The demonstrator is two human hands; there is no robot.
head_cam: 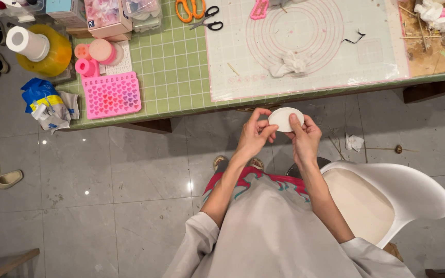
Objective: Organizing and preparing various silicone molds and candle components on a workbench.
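Both hands were on the same thing when I checked the head view: a flat white oval disc (286,119), held up in the air just off the near edge of the table (181,77), over the tiled floor (104,175). The left hand (256,135) had it pinched at the disc's 8 o'clock edge, thumb and fingertips closed on the rim, and the right hand (304,138) had its thumb laid across the face at about 4 o'clock with fingers tucked behind. So each grip was narrow and closed on the disc, not wide at all.

My read on handling: it looked light, since fingertips alone carried it. It looked soft too, maybe clay or dough, going by the smooth matte surface, though I couldn't tell for sure. If so, hard pinching would dent it, so holding it at the rim on opposite sides seemed the sensible spot, with light pressure.

On the table, the white silicone mat (305,46) with ring markings sat at 12 o'clock from the hands, a crumpled white lump (288,65) on it. The pink heart mould (112,95) was off at 10 o'clock, the orange scissors (190,9) up at 11. A white chair (387,198) stood at 4 o'clock.
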